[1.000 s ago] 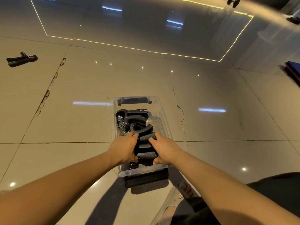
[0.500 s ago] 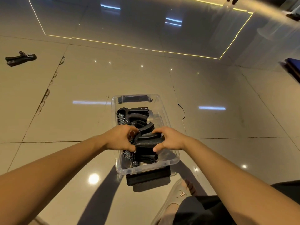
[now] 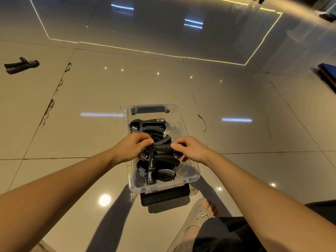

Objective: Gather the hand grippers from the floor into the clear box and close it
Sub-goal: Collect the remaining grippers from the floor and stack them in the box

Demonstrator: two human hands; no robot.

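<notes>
One clear rectangular plastic box (image 3: pixel 163 186) sits open on the floor, straight ahead of a person whose two bare forearms reach in from the near edge. One flat black rectangular panel (image 3: pixel 165 197) shows from under the box's near end. One pale slip-on sandal (image 3: pixel 198 213), a foot in it, stands near right, close to that panel. One dark blue object (image 3: pixel 329 71) cuts in at the far right edge.

Two hands meet over the middle of the box. The left hand (image 3: pixel 134 146), fingers curled, grips the left end of one black spring-loaded hand gripper (image 3: pixel 161 148). The right hand (image 3: pixel 190 150) pinches the right end of its handle between thumb and fingertips.

Under it more black grippers (image 3: pixel 151 124) lie stacked from far to near inside the box. Three steel springs show, but overlap and the hands hide the exact count. One stray black gripper (image 3: pixel 21 65) lies alone on the floor, far left, well apart from the box.

The floor (image 3: pixel 91 99) is large glossy beige tiles — dark chipped marks run along a seam at left — mirroring ceiling spots, bar lights and a thin yellow light line.
</notes>
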